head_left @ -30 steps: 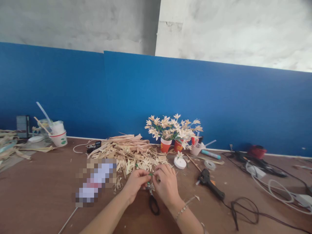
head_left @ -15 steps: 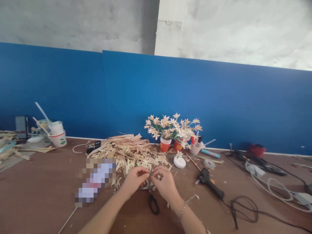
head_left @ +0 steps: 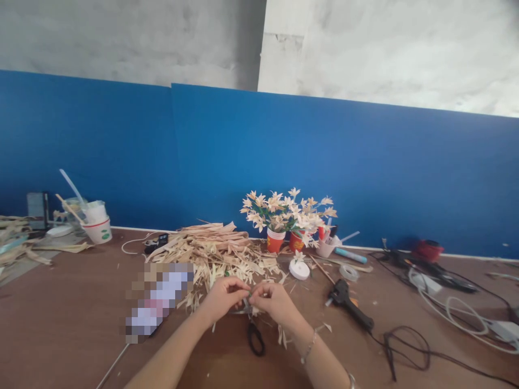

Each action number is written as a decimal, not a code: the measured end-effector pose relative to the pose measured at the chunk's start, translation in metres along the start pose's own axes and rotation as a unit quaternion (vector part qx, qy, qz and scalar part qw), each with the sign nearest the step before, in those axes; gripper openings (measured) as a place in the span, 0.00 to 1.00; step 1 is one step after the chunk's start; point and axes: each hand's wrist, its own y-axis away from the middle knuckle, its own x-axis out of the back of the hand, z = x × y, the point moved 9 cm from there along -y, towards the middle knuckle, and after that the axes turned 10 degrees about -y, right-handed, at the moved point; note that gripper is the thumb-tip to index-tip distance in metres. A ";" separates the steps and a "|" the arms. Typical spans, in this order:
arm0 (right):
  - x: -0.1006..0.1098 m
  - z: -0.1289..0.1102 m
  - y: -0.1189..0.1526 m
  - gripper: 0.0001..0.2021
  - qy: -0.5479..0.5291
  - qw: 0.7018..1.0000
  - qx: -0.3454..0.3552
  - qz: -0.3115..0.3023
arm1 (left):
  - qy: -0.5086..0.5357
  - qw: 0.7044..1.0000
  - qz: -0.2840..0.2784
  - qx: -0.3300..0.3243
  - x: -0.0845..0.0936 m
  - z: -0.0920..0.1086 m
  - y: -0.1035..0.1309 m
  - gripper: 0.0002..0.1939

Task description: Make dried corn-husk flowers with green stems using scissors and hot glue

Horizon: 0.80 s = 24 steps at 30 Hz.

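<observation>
My left hand [head_left: 227, 297] and my right hand [head_left: 273, 301] meet fingertip to fingertip over the table, both in a pinch. A small green piece [head_left: 250, 292] shows between the fingertips; its kind is too small to make out. Below the hands lies a pair of scissors [head_left: 255, 339], black handle toward me, its blades partly hidden under the fingers. Just beyond, a heap of pale dried husk strips [head_left: 219, 251] spreads over the table, with scraps around it.
Two red cups [head_left: 274, 241] hold pale handmade flowers [head_left: 287, 210] at the back. Right of them are a white spool [head_left: 299, 269], a tape roll [head_left: 349, 273], a glue gun [head_left: 349, 303] and tangled cables [head_left: 413, 346]. A blurred phone-like object [head_left: 160, 302] lies left; a white tub [head_left: 97, 231] stands behind.
My right hand has shifted slightly, its wrist turning a little outward to the right. The left hand stays nearly in place, and the fingertips still meet.
</observation>
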 end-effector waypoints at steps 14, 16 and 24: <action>-0.020 0.024 0.015 0.04 -0.239 0.946 -0.185 -0.116 | 0.013 0.993 -0.111 -0.035 -0.016 0.024 0.014 0.04; -0.020 0.024 0.016 0.04 -0.243 0.943 -0.194 -0.118 | -0.002 0.991 -0.122 -0.056 -0.018 0.029 0.016 0.03; -0.007 0.022 0.006 0.04 -0.067 0.987 -0.121 -0.079 | -0.086 0.990 -0.088 -0.075 -0.013 0.025 0.013 0.02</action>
